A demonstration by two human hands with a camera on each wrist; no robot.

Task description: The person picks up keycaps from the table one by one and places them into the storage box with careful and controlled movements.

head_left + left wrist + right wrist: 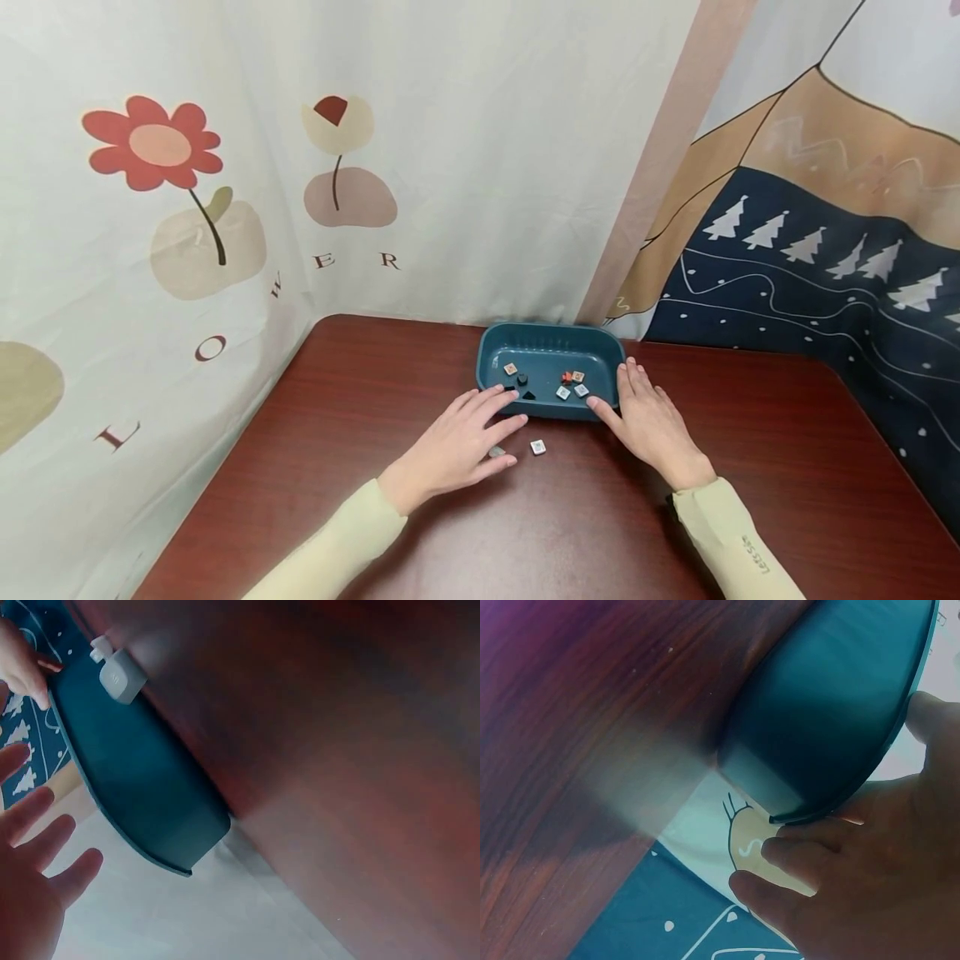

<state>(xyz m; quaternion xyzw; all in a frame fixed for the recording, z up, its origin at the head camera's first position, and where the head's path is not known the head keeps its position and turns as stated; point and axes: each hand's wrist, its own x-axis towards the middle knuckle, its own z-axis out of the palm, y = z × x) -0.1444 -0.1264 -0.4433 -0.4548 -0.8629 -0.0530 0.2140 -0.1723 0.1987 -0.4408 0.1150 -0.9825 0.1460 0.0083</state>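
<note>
A teal plastic basin (551, 410) stands toward the table's far edge with several small pieces inside: an orange-marked tile (511, 369), a dark round piece (522, 379), a red piece (567, 377) and a white tile (562, 392). My left hand (453, 446) hovers at its front left corner, fingers spread, holding nothing. Below that hand, a grey piece (122, 676) lies partly hidden between thumb and forefinger in the head view; a white tile (537, 447) lies just right of it. My right hand (651, 421) touches the front right corner, thumb at the rim (913, 712), fingers extended along the side.
The dark red wooden table (315, 400) reaches back to a pale curtain (480, 167) with printed flowers. At the right hangs a navy and tan printed cloth (787, 275). Both forearms come in over the table's near side.
</note>
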